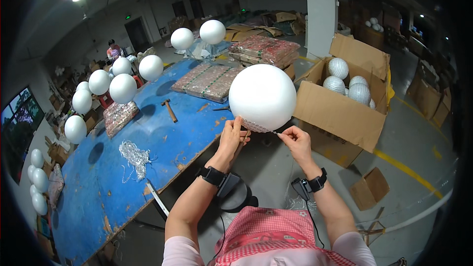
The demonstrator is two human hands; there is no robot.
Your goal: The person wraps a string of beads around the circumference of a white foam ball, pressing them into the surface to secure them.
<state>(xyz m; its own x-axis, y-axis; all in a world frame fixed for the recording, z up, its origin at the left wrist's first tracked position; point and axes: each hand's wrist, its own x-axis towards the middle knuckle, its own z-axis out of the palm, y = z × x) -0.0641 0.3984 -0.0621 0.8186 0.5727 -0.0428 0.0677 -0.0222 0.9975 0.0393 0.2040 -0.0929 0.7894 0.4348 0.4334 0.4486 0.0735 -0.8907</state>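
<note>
A large smooth white ball (262, 93) is in front of me at the table's right edge; what supports it is hidden. Rows of small silvery beads (253, 126) wrap its underside. My left hand (232, 140) is closed against the lower left of the ball, fingertips pressing on the beaded rows. To the right, my right hand (297, 143) pinches the end of a thin bead string (276, 132) that runs to the ball's bottom. On the worn blue table (162, 152) lie a tangle of silvery bead strings (135, 160) and a hammer (169, 111).
An open cardboard box (340, 113) with several bead-covered balls (359, 92) stands at the right. Wrapped flat packs (209, 80) lie at the table's far end. Several plain white balls (122, 88) line its left side. A small carton (369, 188) sits on the floor. Far left, a person (114, 49) sits.
</note>
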